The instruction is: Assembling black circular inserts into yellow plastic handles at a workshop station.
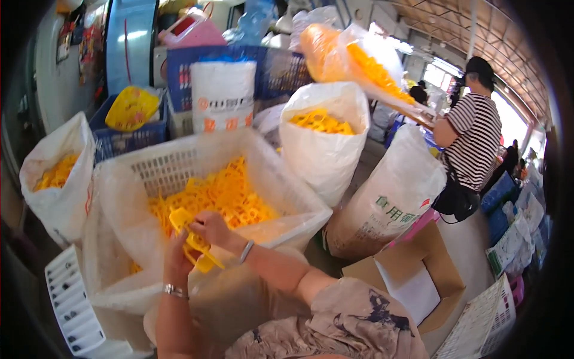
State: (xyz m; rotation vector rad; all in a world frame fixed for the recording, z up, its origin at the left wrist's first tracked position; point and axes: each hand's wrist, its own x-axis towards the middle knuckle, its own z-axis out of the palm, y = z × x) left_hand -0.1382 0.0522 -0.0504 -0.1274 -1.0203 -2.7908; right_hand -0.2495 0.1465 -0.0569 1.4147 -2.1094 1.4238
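Pieces (pixel 218 192) in crate (pixel 170 170); sack (pixel 57 210) left of crate, carton (pixel 427 242) right, basket (pixel 179 69) behind.

From my remote feed, both hands bare. Left hand (pixel 177 254), left of centre, has a silvery bracelet (pixel 176 291) at the wrist, segmented or stranded, too small for me to tell which. Right hand (pixel 213 230), nearer mid-frame, has a smooth grey-silver bangle (pixel 246 252). I log a loose, dusty pinkish-beige top (pixel 290 336) at bottom centre, fabric puckered; short right sleeve (pixel 344 299), blotchy blue-black print (pixel 378 307) on the same cloth toward lower right.
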